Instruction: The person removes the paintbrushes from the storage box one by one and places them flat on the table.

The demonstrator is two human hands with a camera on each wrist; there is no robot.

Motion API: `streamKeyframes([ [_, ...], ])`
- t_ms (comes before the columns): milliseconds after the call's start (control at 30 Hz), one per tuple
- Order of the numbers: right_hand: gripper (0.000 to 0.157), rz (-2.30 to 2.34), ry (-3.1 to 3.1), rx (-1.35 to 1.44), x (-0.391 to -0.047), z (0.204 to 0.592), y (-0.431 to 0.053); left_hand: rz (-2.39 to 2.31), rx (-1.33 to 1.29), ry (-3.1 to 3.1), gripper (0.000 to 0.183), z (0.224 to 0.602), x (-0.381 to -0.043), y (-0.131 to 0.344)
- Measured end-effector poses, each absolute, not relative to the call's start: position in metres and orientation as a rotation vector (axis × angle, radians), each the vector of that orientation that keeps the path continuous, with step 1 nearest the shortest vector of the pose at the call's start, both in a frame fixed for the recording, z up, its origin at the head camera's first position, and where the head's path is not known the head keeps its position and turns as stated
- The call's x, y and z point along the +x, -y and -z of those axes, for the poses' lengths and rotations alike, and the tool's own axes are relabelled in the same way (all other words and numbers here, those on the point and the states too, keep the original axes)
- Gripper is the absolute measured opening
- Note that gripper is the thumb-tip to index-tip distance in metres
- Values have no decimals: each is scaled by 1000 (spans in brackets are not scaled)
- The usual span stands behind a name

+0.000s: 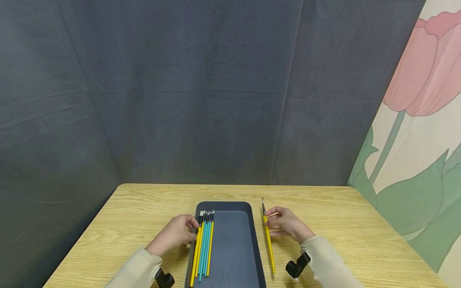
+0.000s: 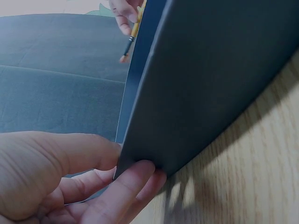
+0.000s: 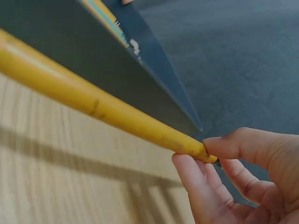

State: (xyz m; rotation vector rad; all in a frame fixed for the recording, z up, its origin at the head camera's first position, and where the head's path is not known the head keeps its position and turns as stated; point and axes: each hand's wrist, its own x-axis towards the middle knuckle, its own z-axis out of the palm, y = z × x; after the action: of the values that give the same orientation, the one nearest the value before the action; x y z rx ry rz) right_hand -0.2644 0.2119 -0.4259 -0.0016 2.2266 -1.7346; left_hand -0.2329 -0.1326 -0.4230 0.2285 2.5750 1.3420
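In the head view, my right hand (image 1: 287,225) pinches a yellow-handled paintbrush (image 1: 270,250) just right of a dark grey tray (image 1: 235,248). The brush's bristles point away from me. The right wrist view shows thumb and fingertips on the yellow handle (image 3: 98,105) near its dark ferrule, alongside the tray wall (image 3: 70,51). At the tray's left side, my left hand (image 1: 176,232) grips the rim, its thumb at the edge and fingers against the outer wall (image 2: 201,79). Several paintbrushes (image 1: 205,244) with yellow and turquoise handles lie side by side along the tray's left inner side, bristles away from me.
A light wooden table (image 1: 144,200) carries the tray. Behind it and on the left hang dark grey cloth panels (image 1: 201,100). To the right stands a wall with a painted tulip (image 1: 421,68). A black wrist camera (image 1: 298,265) sits on the right sleeve.
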Motion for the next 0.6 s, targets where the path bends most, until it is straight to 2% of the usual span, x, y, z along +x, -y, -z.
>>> streamKeyframes([
  [600,33,1648,-2347,124,-269,444,-203,-1341,230,-2586,25,422,-232,133],
])
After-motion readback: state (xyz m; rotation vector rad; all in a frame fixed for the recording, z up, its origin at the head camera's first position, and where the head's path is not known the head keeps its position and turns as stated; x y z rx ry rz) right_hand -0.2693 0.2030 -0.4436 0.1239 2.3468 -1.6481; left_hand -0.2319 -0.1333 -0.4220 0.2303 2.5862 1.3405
